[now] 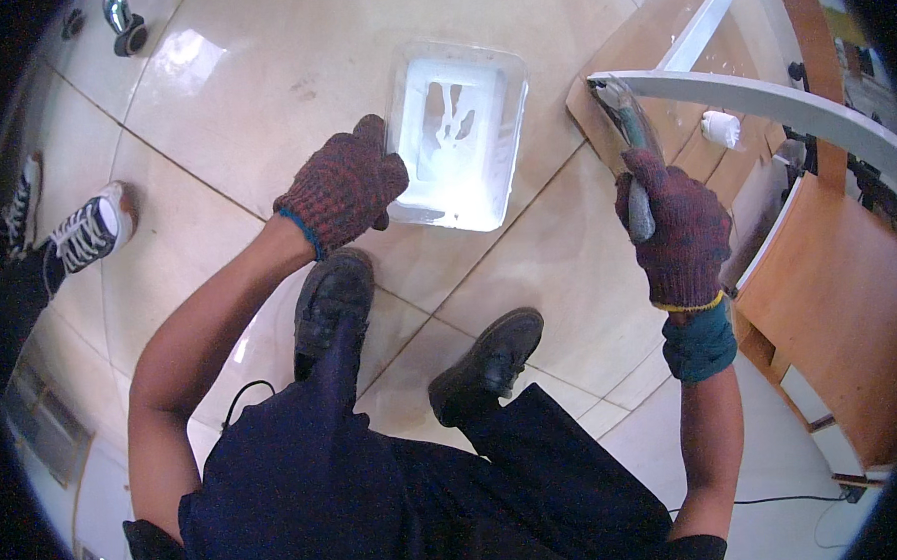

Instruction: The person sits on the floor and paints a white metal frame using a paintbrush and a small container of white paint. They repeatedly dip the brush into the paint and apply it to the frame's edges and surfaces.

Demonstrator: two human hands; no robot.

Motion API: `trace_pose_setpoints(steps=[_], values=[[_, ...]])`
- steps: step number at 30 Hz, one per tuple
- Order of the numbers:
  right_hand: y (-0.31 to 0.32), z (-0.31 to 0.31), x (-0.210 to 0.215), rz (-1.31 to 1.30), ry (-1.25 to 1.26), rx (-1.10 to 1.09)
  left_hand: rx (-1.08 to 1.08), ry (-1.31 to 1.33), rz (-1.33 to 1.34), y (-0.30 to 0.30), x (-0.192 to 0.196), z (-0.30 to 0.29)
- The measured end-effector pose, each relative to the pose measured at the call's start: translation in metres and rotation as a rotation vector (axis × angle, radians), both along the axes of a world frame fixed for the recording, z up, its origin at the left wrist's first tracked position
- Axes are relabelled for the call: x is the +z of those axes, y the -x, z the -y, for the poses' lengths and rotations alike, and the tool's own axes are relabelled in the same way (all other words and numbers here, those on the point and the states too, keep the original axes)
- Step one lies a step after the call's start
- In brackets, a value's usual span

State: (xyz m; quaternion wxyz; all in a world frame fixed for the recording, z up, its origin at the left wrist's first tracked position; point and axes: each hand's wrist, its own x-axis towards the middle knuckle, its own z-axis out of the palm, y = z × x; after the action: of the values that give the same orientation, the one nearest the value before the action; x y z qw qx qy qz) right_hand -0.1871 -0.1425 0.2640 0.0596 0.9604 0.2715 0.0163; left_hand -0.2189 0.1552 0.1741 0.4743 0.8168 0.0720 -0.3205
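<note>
My left hand point(344, 184), in a dark red knitted glove, hangs with fingers curled against the left rim of a white paint tray point(459, 129) on the tiled floor. It seems to hold nothing. My right hand point(679, 230), gloved the same way, grips the handle of a paint brush point(624, 122). The bristles point up toward a white painted rail point(761, 91). My two dark shoes point(334, 295) stand on the tiles just below the tray.
A wooden cabinet point(839, 293) fills the right side, with cardboard point(639, 61) spread under the rail. Another person's black and white sneakers point(91, 231) stand at the left. A chair castor point(125, 29) sits at the top left.
</note>
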Motion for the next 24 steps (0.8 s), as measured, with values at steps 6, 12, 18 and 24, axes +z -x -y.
trace_pose_setpoints(steps=[6, 12, 18, 24], values=[[0.0, -0.011, 0.011, -0.061, 0.07, 0.004, -0.003, 0.004, -0.006, 0.003, -0.004, 0.001], [0.006, 0.006, 0.013, -0.033, 0.091, -0.023, -0.124, -0.035, 0.132, 0.009, -0.015, 0.0], [0.008, 0.01, 0.008, -0.029, 0.117, 0.018, -0.052, -0.038, 0.015, 0.007, 0.002, 0.01], [0.011, 0.026, 0.01, -0.048, 0.091, -0.002, -0.07, -0.038, 0.028, 0.009, -0.001, 0.007]])
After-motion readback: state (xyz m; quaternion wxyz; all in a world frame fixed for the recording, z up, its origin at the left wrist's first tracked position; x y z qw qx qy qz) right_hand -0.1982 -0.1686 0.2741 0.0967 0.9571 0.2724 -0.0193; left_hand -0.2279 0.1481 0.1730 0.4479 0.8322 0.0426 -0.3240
